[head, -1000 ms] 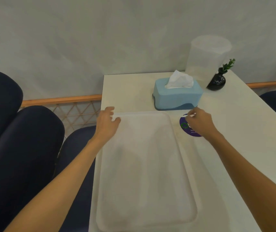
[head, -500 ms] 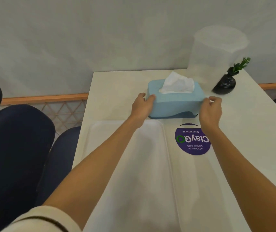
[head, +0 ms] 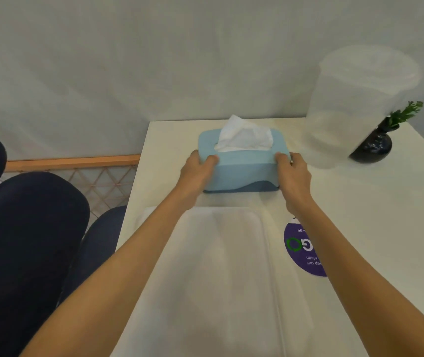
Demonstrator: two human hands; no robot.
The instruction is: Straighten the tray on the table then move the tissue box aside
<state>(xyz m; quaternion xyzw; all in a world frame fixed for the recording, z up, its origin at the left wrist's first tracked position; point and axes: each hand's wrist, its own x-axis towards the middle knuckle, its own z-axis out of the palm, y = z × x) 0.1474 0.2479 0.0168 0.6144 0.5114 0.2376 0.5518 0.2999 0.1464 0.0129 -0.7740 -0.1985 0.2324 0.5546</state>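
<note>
A light blue tissue box (head: 244,167) with white tissue sticking out of its top stands on the white table (head: 373,215), just beyond the tray. My left hand (head: 196,172) grips its left end and my right hand (head: 293,173) grips its right end. The white tray (head: 231,279) lies lengthwise along the table's left side, under my forearms, its sides roughly parallel to the table edge.
A tall clear plastic container (head: 355,106) stands right of the box, close to my right hand. A small dark vase with a green sprig (head: 375,145) sits behind it. A purple round sticker (head: 301,248) is on the table. Dark blue chairs (head: 25,240) stand to the left.
My hands left the tray's far corners and reached forward to the tissue box. They now clasp both of its ends more firmly than half a second ago.
</note>
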